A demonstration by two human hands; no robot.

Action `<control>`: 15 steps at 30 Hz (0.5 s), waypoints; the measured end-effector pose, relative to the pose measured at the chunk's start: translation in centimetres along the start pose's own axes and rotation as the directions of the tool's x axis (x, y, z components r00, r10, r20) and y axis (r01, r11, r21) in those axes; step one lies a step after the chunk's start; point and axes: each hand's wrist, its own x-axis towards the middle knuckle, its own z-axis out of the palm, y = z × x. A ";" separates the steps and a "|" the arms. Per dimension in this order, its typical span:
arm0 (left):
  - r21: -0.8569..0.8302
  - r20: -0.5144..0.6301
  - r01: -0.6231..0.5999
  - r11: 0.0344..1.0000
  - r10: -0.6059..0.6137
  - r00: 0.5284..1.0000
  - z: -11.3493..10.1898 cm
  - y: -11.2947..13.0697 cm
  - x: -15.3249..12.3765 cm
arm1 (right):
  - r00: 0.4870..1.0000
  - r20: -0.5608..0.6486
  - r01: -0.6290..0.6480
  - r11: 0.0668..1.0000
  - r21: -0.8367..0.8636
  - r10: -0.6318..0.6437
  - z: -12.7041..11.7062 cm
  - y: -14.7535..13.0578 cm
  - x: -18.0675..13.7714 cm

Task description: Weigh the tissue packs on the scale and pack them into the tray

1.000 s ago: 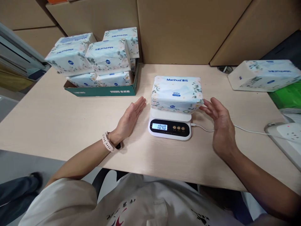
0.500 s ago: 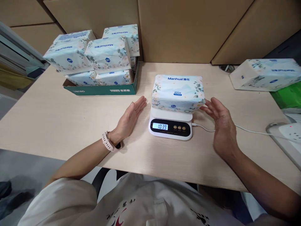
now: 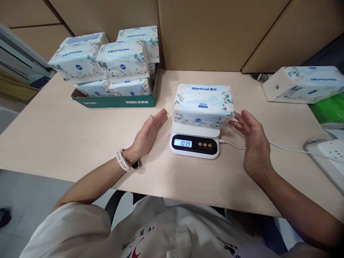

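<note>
A floral tissue pack point(image 3: 203, 104) rests flat on a white digital kitchen scale point(image 3: 195, 152), whose lit display reads 103.9. My left hand point(image 3: 147, 134) lies on edge on the table to the left of the scale, fingers stretched out and apart from the pack. On the other side, my right hand point(image 3: 254, 143) is raised with fingers loosely curved and nothing in it. Its fingertips are close to the pack's right end; whether they touch it I cannot tell.
A green cardboard tray point(image 3: 115, 102) holds several stacked tissue packs at the back left. Another tissue pack point(image 3: 303, 85) sits at the far right above a green package point(image 3: 328, 111). A white cable point(image 3: 285, 147) runs from the scale to a power strip point(image 3: 331, 148).
Both hands, the tissue pack and the scale stay in place, and the reading is the same. At the lower left, a person's foot and trouser leg have moved left, mostly out of view.
</note>
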 end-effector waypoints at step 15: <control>0.018 0.011 0.007 1.000 -0.007 1.000 -0.1 0.0 0.0 | 1.000 -0.012 0.008 1.000 -0.015 -0.008 0.0 0.0 0.1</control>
